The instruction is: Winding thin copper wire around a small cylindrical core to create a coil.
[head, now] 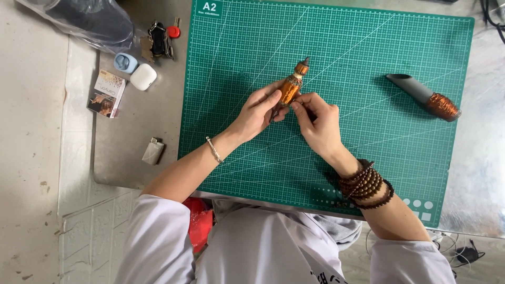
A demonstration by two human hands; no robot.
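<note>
My left hand (259,109) grips a small spindle-shaped piece wound with copper-coloured wire (291,87), held above the green cutting mat (236,52). The piece points up and to the right, with a knobbed brown tip. My right hand (317,122) pinches at its lower end with thumb and forefinger. A thin silver bracelet is on my left wrist. Dark wooden bead bracelets (366,184) wrap my right wrist.
A dark grey cone with a copper wire winding (425,97) lies on the mat at right. Left of the mat sit a bunch of keys (160,41), a white earbud case (143,77), a small box (107,93), a lighter (153,151) and a plastic bag (89,21).
</note>
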